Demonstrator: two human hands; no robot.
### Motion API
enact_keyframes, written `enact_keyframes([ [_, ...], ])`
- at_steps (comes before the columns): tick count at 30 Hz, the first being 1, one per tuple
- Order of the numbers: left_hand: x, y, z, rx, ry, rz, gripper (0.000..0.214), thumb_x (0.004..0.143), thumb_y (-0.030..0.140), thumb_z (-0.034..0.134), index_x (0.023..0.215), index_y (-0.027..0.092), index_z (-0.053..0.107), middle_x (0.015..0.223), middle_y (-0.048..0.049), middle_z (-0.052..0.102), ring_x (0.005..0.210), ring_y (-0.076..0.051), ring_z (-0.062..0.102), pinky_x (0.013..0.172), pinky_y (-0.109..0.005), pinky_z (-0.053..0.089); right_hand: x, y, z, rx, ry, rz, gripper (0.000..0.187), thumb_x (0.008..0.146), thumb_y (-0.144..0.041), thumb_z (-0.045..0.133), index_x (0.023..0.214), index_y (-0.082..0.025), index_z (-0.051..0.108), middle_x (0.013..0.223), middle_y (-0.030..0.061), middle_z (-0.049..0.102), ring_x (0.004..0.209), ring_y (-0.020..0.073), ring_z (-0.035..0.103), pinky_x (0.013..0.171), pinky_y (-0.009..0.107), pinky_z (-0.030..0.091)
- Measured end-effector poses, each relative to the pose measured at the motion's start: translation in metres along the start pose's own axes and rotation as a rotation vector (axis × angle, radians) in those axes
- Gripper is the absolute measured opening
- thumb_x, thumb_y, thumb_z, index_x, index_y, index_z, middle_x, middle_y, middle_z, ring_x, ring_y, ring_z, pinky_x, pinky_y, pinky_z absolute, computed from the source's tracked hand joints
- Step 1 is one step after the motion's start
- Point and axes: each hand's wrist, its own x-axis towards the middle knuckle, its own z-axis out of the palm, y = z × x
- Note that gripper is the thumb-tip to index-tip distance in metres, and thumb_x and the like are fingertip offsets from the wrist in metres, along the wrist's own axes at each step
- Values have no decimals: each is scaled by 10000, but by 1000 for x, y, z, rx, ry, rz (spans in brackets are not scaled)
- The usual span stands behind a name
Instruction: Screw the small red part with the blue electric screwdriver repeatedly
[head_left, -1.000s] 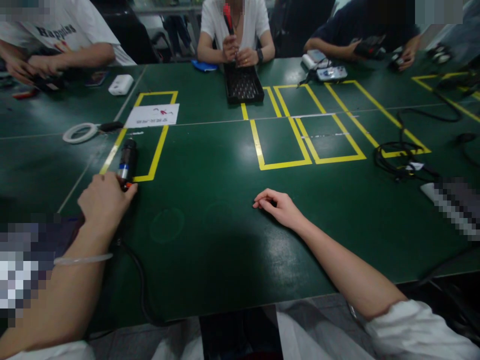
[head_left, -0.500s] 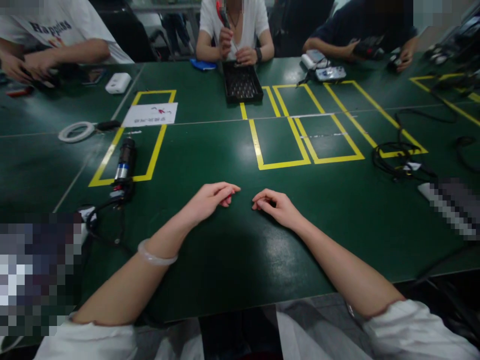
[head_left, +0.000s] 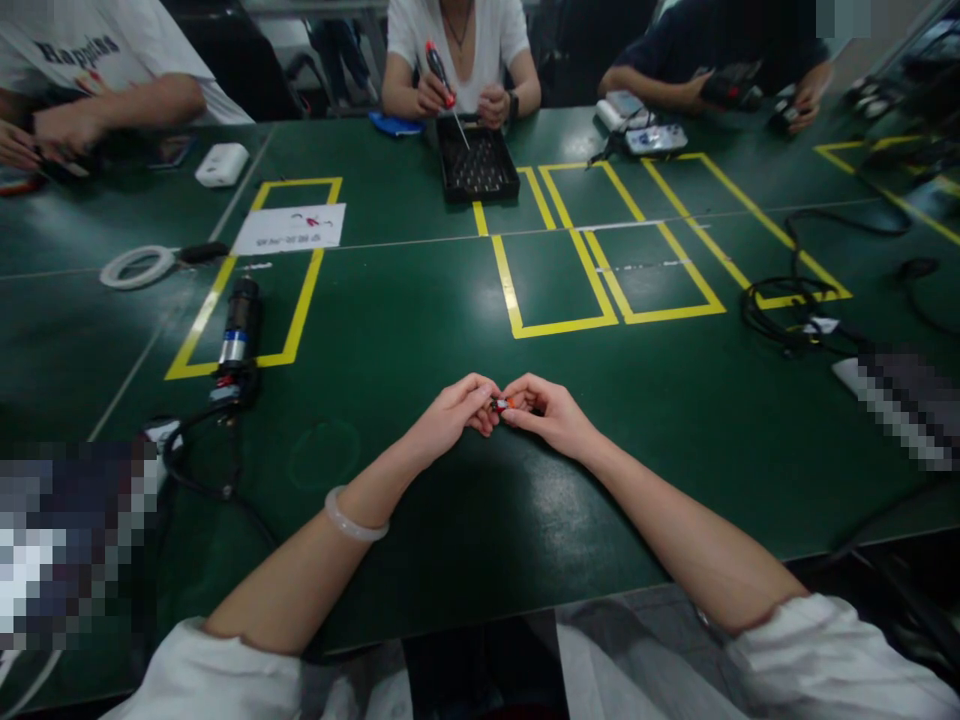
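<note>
My left hand (head_left: 454,412) and my right hand (head_left: 553,414) meet low over the green table (head_left: 420,340), their fingertips together. Between the pinched fingers of both is a small red, white and orange piece (head_left: 502,405), too small for me to tell its kind. Both hands are closed on it, and the fingers cover most of it. A pale bangle (head_left: 355,518) circles my left wrist.
Left lies a black electric screwdriver (head_left: 238,325) with its cable. Yellow tape outlines (head_left: 566,328) mark the table; a printed card (head_left: 289,230) lies on one. Opposite, a person holds a red-and-black screwdriver (head_left: 439,75) over a black tray (head_left: 517,190). Coiled cable (head_left: 787,310) sits right.
My left hand has moved right, meeting my right hand at the small piece, whose orange part now shows. The person opposite has lowered the screwdriver into the tray. The view has shifted slightly.
</note>
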Motion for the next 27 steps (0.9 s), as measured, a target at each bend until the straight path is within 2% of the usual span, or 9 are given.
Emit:
enact_keyframes([
  [4,-2,2,-1,69,-33,-14,338,869,458,593,911,125,557,746,-37,636,645,-113,601,641,-254,491,-1,0,0,-51,34,-23,244,820,-375,700,957,-190,620,744,-6,628,642,116,568,598,248,448],
  [8,-5,6,1,139,-36,12,297,844,398,642,932,121,578,770,-27,635,663,-107,594,668,-258,494,-1,2,1,-118,37,-48,243,840,-370,682,1004,-202,619,750,-9,625,652,119,572,609,251,451],
  [11,-7,6,3,111,1,30,303,817,366,674,974,130,569,814,-20,626,709,-108,598,693,-258,506,-1,3,1,-75,56,-33,297,835,-403,685,1040,-204,604,784,0,635,676,125,590,611,250,463],
  [15,-8,4,4,91,11,76,309,777,323,714,978,143,563,841,-15,602,768,-112,593,707,-251,518,0,2,1,-78,86,-12,268,831,-434,687,940,-200,613,780,8,637,686,134,594,620,262,474],
  [20,-6,1,4,70,27,80,314,779,308,713,989,132,559,898,-35,603,825,-124,599,729,-261,530,1,-1,0,-133,86,-68,224,822,-363,693,946,-197,609,772,1,622,633,119,550,577,258,446],
  [23,-6,0,3,63,14,73,304,791,299,704,995,125,560,905,-40,605,862,-132,602,753,-269,532,1,-1,0,-146,93,-77,243,812,-340,700,980,-193,605,802,9,635,644,119,559,574,255,446],
  [27,-5,-2,1,74,2,87,287,800,291,699,983,126,554,904,-35,597,852,-127,594,738,-264,525,1,1,-2,-188,85,-76,189,815,-316,698,937,-187,632,805,17,647,668,128,576,594,260,458],
])
